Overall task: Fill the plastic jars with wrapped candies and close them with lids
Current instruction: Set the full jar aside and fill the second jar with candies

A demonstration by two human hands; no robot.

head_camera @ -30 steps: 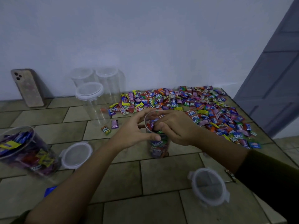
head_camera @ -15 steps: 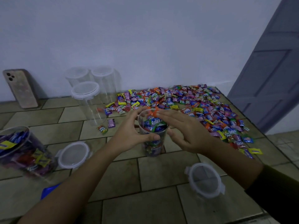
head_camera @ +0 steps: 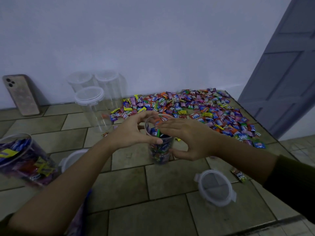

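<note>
Two arms in shot, both forearms bare down to the hands: left hand (head_camera: pixel 131 133), right hand (head_camera: pixel 187 138). On the right arm there's a dark olive-green long sleeve (head_camera: pixel 293 183), plain soft fabric, its cuff ending well above the wrist. Lower left corner, just a sliver of dark cloth (head_camera: pixel 4 221).

Near centre: bare table (head_camera: pixel 129 188) tiles, passable. Far right: candy pile (head_camera: pixel 196 106). Far centre-left: three lidded empty jars (head_camera: pixel 95 106). Near right: loose lid (head_camera: pixel 215 186). Left edge: candy-filled jar (head_camera: pixel 22 155).
</note>
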